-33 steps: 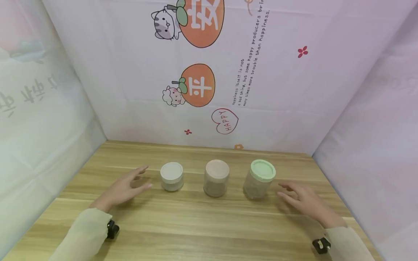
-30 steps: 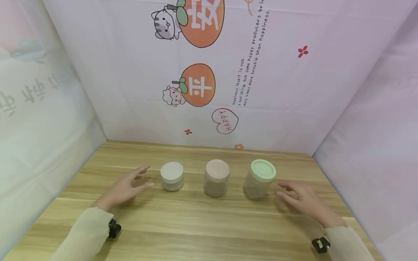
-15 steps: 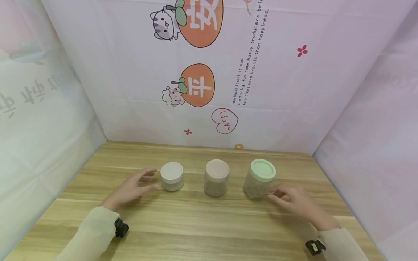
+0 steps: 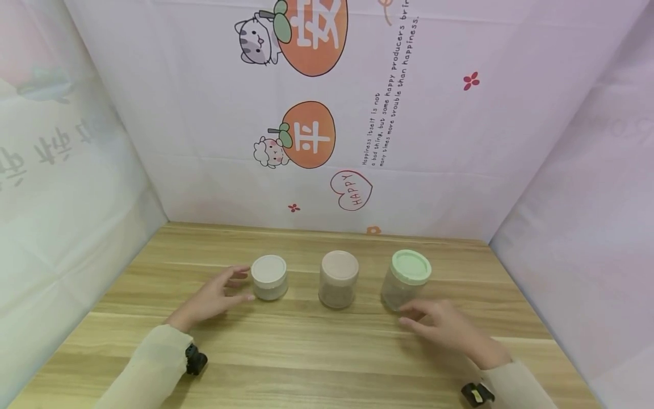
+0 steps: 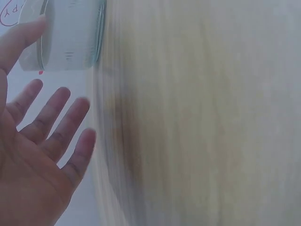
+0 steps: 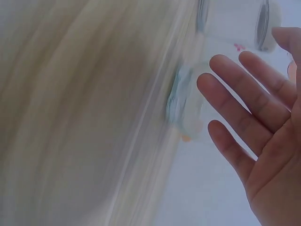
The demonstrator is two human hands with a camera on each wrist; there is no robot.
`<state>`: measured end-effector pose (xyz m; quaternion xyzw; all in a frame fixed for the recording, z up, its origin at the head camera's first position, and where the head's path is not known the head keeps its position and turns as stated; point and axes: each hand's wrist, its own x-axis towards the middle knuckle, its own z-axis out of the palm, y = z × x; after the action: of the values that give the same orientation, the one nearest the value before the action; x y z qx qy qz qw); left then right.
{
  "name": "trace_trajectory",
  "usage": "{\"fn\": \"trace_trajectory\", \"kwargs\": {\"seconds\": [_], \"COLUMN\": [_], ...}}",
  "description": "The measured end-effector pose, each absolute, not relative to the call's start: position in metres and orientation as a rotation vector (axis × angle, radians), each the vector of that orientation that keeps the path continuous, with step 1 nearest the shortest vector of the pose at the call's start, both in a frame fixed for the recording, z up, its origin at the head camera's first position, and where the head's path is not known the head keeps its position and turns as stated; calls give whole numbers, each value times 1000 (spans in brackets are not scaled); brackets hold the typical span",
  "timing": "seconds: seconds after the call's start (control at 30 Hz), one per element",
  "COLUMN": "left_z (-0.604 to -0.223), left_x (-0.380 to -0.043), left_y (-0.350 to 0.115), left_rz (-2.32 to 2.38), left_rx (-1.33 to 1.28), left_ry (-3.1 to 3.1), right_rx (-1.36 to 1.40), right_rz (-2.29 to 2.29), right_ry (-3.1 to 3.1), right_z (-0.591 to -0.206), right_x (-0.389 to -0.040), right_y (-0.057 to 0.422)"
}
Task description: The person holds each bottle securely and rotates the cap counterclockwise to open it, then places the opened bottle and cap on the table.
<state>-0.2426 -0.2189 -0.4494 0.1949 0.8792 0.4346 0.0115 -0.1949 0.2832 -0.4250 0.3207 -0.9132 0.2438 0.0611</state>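
Note:
Three clear jars stand upright in a row on the wooden table. The short jar with a white lid (image 4: pixel 269 278) is at the left, a taller jar with a pale pinkish lid (image 4: pixel 339 279) is in the middle, and the tallest jar, with a mint green lid (image 4: pixel 407 278), is at the right. My left hand (image 4: pixel 213 298) reaches beside the short jar, fingers spread and holding nothing; whether the fingertips touch it, I cannot tell. Close in front of the green-lidded jar is my right hand (image 4: pixel 447 328), relaxed, its fingertips overlapping the jar's lower edge. In the right wrist view the right palm (image 6: pixel 277 165) holds nothing.
A printed white cloth (image 4: pixel 419 125) hangs behind the table (image 4: pixel 317 358), and plain cloth sides rise at left and right. Black wrist cameras sit on both sleeves, the left camera (image 4: pixel 195 359) and the right camera (image 4: pixel 477 393).
My left hand has moved right, up to the short jar. My right hand has moved left and nearer to me, from beside the green-lidded jar to its front. The jars have stayed put.

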Motion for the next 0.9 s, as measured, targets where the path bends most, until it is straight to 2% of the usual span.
{"fn": "trace_trajectory", "kwargs": {"seconds": [0.5, 0.9], "left_z": [-450, -465], "left_x": [-249, -265], "left_y": [-199, -192], "left_rz": [1367, 1527], "left_rx": [509, 417], "left_ry": [2707, 2578], "right_rx": [1250, 1327], "right_rz": [795, 801], "right_ry": [-2832, -2802], "right_z": [-422, -413], "right_x": [-199, -204], "right_y": [226, 190]}}
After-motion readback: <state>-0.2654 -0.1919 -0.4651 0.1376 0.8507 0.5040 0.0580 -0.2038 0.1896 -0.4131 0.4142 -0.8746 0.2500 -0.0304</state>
